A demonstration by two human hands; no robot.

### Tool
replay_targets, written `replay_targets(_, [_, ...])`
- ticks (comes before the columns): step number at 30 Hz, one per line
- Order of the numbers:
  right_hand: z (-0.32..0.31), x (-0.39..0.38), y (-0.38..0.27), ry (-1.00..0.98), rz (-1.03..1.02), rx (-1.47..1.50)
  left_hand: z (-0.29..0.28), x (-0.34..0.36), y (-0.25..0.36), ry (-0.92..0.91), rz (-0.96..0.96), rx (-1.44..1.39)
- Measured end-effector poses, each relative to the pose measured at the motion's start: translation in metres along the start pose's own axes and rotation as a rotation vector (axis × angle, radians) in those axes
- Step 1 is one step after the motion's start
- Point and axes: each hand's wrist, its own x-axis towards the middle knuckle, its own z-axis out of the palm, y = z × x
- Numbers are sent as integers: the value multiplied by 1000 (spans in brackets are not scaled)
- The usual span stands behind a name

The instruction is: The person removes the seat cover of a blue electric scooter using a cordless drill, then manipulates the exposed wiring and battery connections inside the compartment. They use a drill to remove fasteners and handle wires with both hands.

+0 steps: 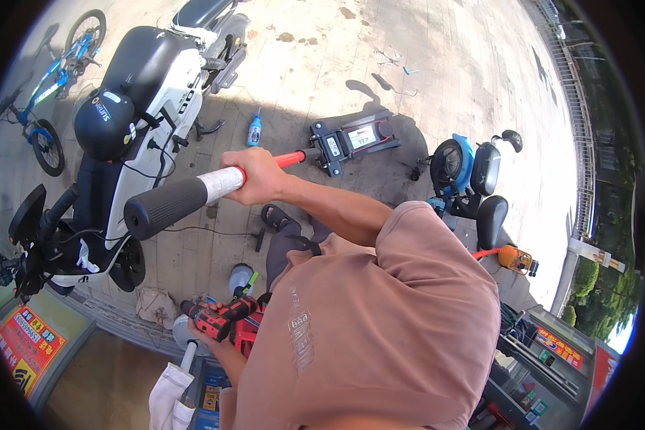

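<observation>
Right hand [254, 175] was closed around the long jack handle [193, 195], gripping at the silver-to-red joint; black foam grip stuck out toward 8 o'clock, red shaft ran toward 2 o'clock into the floor jack [351, 141] on the pavement. Left hand [211, 315] was closed on a red-and-black cordless power tool [226, 320], held low at 6 o'clock, close against the body. At 9 o'clock of the right hand stood a white-and-black electric scooter [140, 129] with a dark helmet [104, 124] on its seat. A small blue bottle [254, 132] stood at 12 o'clock, just left of the jack. A blue-and-black mini scooter [466, 172] was at 3 o'clock, a blue bicycle [46, 93] far out at 10 o'clock.
</observation>
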Motion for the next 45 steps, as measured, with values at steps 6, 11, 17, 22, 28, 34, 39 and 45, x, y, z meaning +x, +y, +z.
replay_targets(6, [28, -8, -44, -74, -49, 138, -11, -33, -47, 131, 62, 47])
replay_targets(11, [51, -17, -71, -240, -115, 282, -6, -88, -120, 139, 218, -89])
replay_targets(17, [100, -16, -99, -348, -142, 220, 46, -148, -219, 282, 212, -174])
replay_targets(22, [101, -18, -109, -404, -45, 246, 66, -193, -251, 488, 201, 0])
replay_targets(28, [103, -69, -62, -233, -346, 225, 15, -196, -249, 215, 141, -99])
replay_targets(34, [34, -167, 163, -729, 106, -128, -34, -254, -296, 518, 360, -280])
replay_targets(39, [-86, -228, 289, -1026, 1042, -681, -21, -294, -374, 882, 320, -536])
replay_targets(45, [-46, -135, 290, -1373, 720, -1031, 35, -283, -519, 1050, 200, -931])
